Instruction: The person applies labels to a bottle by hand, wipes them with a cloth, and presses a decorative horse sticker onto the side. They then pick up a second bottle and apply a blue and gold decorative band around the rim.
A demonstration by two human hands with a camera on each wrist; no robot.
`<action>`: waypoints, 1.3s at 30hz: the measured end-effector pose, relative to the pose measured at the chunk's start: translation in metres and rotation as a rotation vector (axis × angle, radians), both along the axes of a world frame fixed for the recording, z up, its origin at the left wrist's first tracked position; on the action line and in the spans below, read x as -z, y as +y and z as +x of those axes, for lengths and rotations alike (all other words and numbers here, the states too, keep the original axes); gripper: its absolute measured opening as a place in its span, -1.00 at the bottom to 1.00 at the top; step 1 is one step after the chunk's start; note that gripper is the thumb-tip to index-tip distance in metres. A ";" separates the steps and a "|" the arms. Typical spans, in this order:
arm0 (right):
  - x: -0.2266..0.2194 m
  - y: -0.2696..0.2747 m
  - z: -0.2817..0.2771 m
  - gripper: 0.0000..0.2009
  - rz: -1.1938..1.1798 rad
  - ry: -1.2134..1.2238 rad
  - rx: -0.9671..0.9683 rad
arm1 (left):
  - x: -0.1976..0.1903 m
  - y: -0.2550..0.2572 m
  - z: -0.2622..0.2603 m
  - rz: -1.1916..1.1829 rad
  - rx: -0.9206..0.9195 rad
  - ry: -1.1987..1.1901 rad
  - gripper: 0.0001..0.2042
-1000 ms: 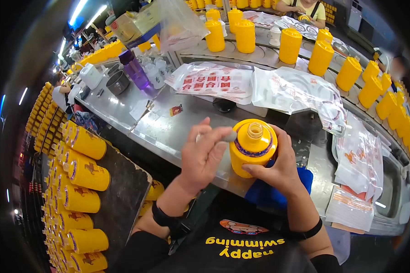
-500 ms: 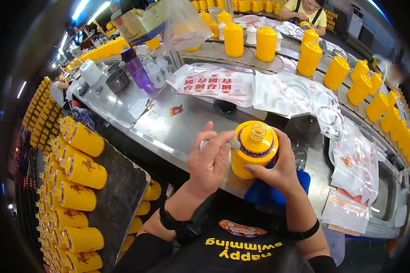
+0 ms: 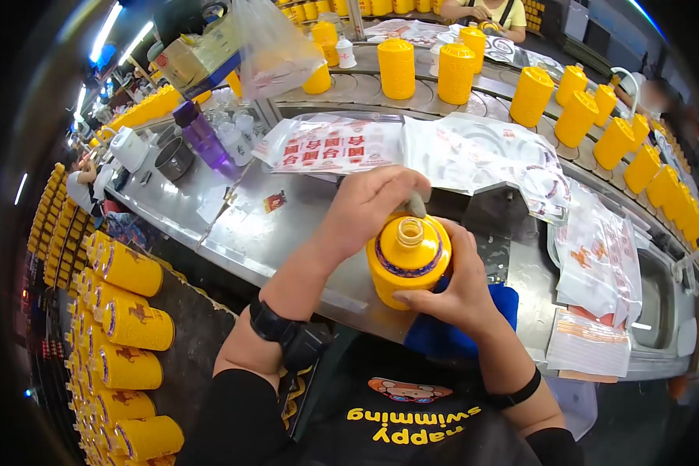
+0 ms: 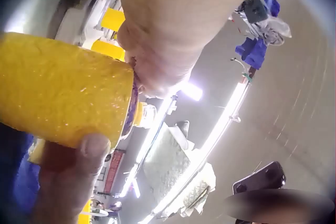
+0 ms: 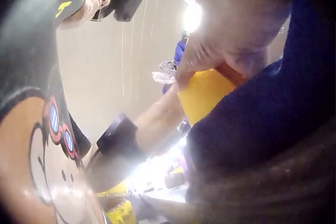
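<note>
A yellow bottle [image 3: 402, 268] with a clear threaded glass neck and a purple patterned band round its shoulder stands nearly upright near the table's front edge. My right hand [image 3: 460, 291] grips its right side, the thumb across the front. Over the bottle's far shoulder reaches my left hand [image 3: 373, 203], a grey covering on one fingertip [image 3: 417, 203] close behind the neck. In the left wrist view the left hand [image 4: 152, 69] meets the bottle [image 4: 68, 90] at its band. A blue cloth [image 3: 450, 330] lies below the right hand.
Printed sticker sheets [image 3: 326, 145] lie across the table's back. Behind them a conveyor [image 3: 349, 85] carries several yellow bottles. More bottles [image 3: 136, 322] lie stacked at the left. A purple water bottle [image 3: 203, 140], a sink [image 3: 660, 307] and a black block [image 3: 501, 210] are around.
My left hand has moved from the bottle's left side up and over to its far shoulder. The right hand keeps its grip. Bottles on the conveyor have shifted, and the view has turned slightly.
</note>
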State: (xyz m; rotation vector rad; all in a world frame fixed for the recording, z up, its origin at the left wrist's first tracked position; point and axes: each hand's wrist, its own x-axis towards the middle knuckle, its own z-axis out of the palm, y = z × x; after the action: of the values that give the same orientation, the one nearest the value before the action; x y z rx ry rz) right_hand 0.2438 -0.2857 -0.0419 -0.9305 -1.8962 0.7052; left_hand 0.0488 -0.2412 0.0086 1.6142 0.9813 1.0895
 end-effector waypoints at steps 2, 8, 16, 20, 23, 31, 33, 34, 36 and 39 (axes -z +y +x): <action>0.000 0.000 -0.001 -0.14 0.005 0.017 -0.005 | 0.011 -0.012 -0.002 0.107 -0.119 -0.040 -0.68; 0.001 0.000 -0.001 -0.13 0.027 0.007 0.008 | 0.047 -0.093 -0.013 0.643 -0.483 0.331 -0.72; 0.010 0.004 0.001 -0.20 0.084 0.025 -0.014 | -0.007 -0.071 0.018 1.079 -0.139 0.796 -0.74; 0.008 0.004 0.005 -0.19 0.100 -0.047 -0.047 | -0.036 -0.038 0.027 1.055 -0.051 0.941 -0.72; 0.000 -0.002 0.001 -0.16 0.010 0.019 -0.015 | -0.035 -0.015 0.010 0.836 -0.073 0.944 -0.68; 0.018 -0.007 0.011 -0.02 0.055 -0.170 -0.046 | 0.090 -0.056 -0.015 0.145 0.015 -0.112 -0.21; 0.015 -0.012 0.011 -0.03 0.004 -0.140 -0.006 | 0.112 -0.064 -0.012 0.068 0.049 -0.098 -0.11; 0.010 -0.012 0.012 -0.03 -0.014 -0.120 0.010 | 0.098 -0.064 -0.006 0.061 0.071 -0.113 -0.13; -0.013 -0.016 0.021 -0.18 -0.077 0.016 -0.001 | 0.051 -0.055 0.006 0.047 0.103 -0.144 -0.16; -0.048 -0.029 0.051 -0.31 -0.398 0.173 -0.041 | 0.014 -0.040 0.037 -0.159 0.208 -0.168 -0.27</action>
State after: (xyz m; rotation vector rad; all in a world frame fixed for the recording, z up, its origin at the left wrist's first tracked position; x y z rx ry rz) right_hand 0.2949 -0.3149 0.0059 -1.0370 -1.6556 1.1784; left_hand 0.0853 -0.2814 -0.0051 1.4362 0.7515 0.9623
